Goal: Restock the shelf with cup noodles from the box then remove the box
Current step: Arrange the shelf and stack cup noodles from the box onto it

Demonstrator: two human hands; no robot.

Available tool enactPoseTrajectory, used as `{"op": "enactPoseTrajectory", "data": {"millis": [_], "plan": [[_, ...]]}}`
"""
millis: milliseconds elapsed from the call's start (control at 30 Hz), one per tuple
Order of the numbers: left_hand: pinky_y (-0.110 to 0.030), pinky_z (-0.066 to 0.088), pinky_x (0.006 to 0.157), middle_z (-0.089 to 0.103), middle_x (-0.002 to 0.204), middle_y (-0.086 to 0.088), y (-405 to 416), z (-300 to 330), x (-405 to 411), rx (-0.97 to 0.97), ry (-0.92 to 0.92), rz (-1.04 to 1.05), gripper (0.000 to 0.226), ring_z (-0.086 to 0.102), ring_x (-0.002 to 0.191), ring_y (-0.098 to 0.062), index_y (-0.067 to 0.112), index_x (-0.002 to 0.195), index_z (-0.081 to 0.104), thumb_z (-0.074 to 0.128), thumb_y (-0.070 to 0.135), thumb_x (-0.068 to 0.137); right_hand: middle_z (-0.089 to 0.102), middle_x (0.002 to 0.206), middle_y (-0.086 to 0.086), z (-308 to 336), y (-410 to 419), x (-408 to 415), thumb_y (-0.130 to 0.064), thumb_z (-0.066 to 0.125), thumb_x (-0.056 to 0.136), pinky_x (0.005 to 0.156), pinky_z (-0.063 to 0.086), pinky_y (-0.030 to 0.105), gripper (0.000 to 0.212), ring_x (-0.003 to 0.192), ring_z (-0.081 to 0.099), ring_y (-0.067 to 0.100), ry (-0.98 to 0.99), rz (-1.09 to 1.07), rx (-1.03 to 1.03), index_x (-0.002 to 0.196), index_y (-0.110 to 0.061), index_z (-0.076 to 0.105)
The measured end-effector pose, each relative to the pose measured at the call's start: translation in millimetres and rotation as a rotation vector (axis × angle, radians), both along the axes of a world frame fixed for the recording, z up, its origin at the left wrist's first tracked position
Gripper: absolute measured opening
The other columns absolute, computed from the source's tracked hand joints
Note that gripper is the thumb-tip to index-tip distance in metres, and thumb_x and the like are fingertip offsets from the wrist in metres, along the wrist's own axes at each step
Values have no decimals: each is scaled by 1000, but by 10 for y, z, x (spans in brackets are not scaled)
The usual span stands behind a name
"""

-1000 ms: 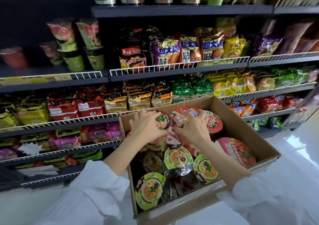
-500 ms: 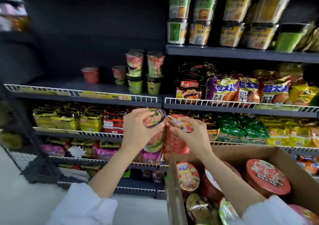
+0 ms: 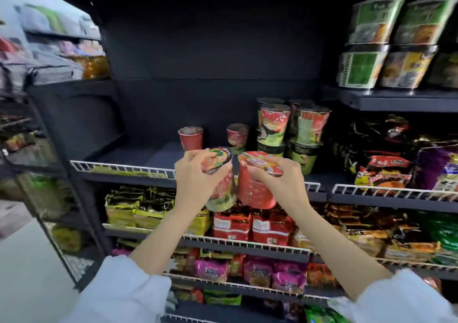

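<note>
My left hand (image 3: 198, 178) grips a green-and-pink noodle cup (image 3: 219, 174) by its top. My right hand (image 3: 280, 181) grips a red noodle cup (image 3: 255, 188) the same way. Both cups hang side by side, almost touching, just in front of the white wire rail of the dark shelf (image 3: 128, 171). On that shelf stand two small red cups (image 3: 190, 138) and stacked green-and-red cups (image 3: 272, 129) to the right. The box is out of view.
The left part of the dark shelf behind the rail is bare. Noodle packets (image 3: 233, 223) fill the lower shelves. Bagged noodles (image 3: 386, 171) sit to the right, stacked bowls (image 3: 366, 62) above. A side rack (image 3: 49, 149) stands at left.
Both hands lifted a cup each out of the box and raised them up to the cup shelf. My view swung left and up, so the box dropped out of sight.
</note>
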State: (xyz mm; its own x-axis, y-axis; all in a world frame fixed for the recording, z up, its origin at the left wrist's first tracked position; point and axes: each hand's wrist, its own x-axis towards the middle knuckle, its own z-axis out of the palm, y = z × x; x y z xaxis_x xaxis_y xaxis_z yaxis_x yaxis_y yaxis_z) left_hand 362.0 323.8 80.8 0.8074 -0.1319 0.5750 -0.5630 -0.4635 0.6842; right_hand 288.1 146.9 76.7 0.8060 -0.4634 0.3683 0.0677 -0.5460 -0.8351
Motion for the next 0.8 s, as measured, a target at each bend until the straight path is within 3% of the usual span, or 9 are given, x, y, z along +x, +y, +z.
{"op": "enactPoseTrajectory", "data": {"millis": [200, 367, 567, 633, 733, 800], "plan": [[-45, 44, 97, 58, 114, -2, -98, 120, 1281, 51, 2, 29, 61, 54, 109, -29, 25, 105, 69, 60, 68, 62, 53, 130, 3, 96, -35, 1132, -78, 64, 54, 93, 48, 33, 69, 119, 52, 18, -45, -39, 23, 110, -37, 62], [-33, 33, 97, 52, 118, -2, -427, 76, 2355, 311, 28, 23, 47, 47, 114, -19, 25, 106, 67, 71, 56, 71, 55, 127, 6, 126, -204, 2054, -81, 61, 50, 97, 48, 41, 77, 120, 51, 19, -83, -71, 21, 110, -33, 62], [-40, 41, 97, 63, 115, -7, -802, -149, 3302, 420, 138, 3, 52, 49, 114, -28, 26, 113, 66, 61, 59, 73, 56, 123, 6, 254, -372, 2835, -78, 61, 50, 99, 47, 40, 76, 116, 52, 19, -71, -81, 12, 110, -32, 62], [-42, 41, 98, 63, 117, -7, -896, -217, 3496, 441, 145, -5, 51, 47, 117, -28, 24, 115, 63, 59, 57, 77, 60, 117, 2, 280, -421, 3011, -75, 64, 54, 96, 48, 38, 67, 113, 54, 18, -70, -79, 17, 106, -32, 62], [-45, 34, 103, 53, 130, -7, -989, -398, 3763, 529, 152, 27, 75, 34, 126, -33, 27, 127, 52, 35, 75, 72, 64, 101, -9, 308, -465, 3153, -57, 74, 67, 82, 48, 23, 46, 102, 59, 12, -87, -58, 31, 103, -29, 63], [-46, 29, 105, 44, 137, -11, -1047, -481, 3885, 579, 135, 27, 84, 32, 128, -37, 22, 135, 42, 28, 76, 72, 63, 96, -12, 310, -492, 3242, -51, 75, 70, 74, 44, 16, 47, 94, 60, 7, -86, -66, 26, 107, -24, 65]]}}
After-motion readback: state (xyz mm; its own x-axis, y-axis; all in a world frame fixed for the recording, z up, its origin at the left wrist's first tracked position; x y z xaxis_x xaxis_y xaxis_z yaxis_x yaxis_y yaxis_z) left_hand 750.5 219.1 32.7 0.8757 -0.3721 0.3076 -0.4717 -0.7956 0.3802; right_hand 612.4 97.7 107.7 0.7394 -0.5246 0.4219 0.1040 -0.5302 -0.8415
